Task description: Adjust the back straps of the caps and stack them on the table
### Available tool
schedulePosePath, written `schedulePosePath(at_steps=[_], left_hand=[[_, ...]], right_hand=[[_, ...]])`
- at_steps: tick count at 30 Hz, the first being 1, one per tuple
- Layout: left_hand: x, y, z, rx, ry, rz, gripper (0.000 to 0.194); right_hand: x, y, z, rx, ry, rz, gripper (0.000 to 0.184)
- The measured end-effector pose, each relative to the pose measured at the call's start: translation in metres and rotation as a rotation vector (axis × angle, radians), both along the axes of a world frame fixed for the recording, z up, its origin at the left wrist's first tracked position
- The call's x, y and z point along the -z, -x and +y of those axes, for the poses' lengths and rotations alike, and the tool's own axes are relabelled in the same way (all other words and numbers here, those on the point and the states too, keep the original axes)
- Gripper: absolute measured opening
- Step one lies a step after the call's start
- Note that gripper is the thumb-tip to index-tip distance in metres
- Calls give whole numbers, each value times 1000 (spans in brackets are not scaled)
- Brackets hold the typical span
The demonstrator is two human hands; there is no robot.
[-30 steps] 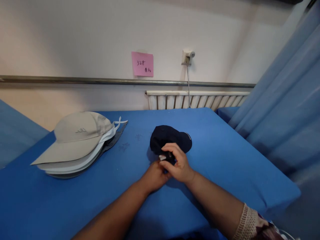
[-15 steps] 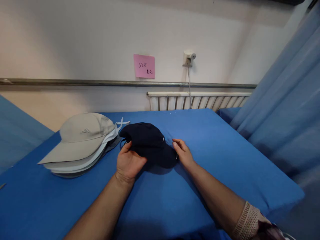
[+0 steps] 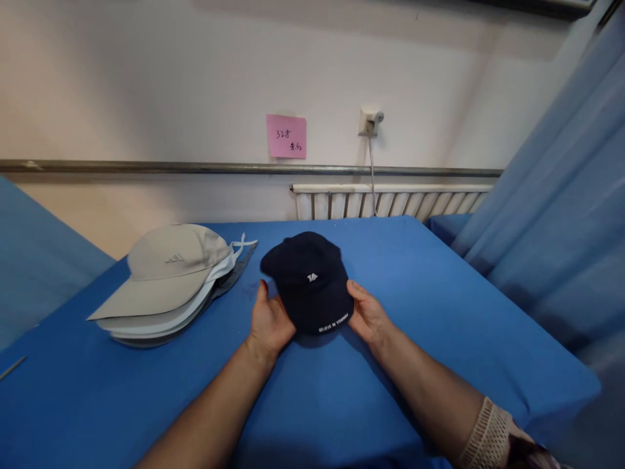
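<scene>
A dark navy baseball cap (image 3: 312, 260) is held between my two hands above the blue-covered table. Its brim points toward me, with white lettering along the edge and a small white emblem on the front. My left hand (image 3: 271, 322) grips the cap's left side, thumb up and the other fingers hidden beneath. On the opposite side, my right hand (image 3: 368, 316) is closed on the brim's right edge, its thumb on top. Left of the cap lies a stack of caps (image 3: 166, 273), a beige one on top of white and dark grey ones.
Blue cloth covers the table (image 3: 439, 339). Behind it a pink note (image 3: 287, 137), a metal rail (image 3: 205, 168) and a plugged socket (image 3: 370, 122) are on the wall, above a white radiator (image 3: 351, 202). Blue curtains (image 3: 547, 195) hang at the right. A thin stick (image 3: 12, 368) lies at far left.
The navy cap has turned so its front and brim lettering face me. My right hand has closed on the brim; my left hand has shifted right with the cap.
</scene>
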State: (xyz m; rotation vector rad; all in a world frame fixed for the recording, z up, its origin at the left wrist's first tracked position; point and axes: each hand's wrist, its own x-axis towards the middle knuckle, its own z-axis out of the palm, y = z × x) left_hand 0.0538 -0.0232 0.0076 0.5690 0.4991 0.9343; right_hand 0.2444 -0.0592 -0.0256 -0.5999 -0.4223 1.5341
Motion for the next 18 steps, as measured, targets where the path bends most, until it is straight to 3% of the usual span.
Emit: schedulePosePath(at_steps=[2, 4, 7, 10, 13, 18], left_hand=[[5, -14, -8, 59, 71, -3, 54], [8, -26, -17, 74, 115, 41, 34], [9, -35, -25, -27, 112, 109, 11], [0, -28, -22, -139, 11, 121, 9], [-23, -2, -11, -288, -122, 145, 8], [-83, 68, 11, -726, -309, 190, 7]], right_hand=[[-1, -9, 7, 90, -10, 24, 13], [-2, -15, 11, 142, -18, 26, 13], [0, -17, 13, 109, -36, 4, 16], [6, -14, 11, 16, -1, -82, 20], [11, -11, 8, -70, 48, -204, 24], [13, -11, 7, -151, 25, -316, 30]])
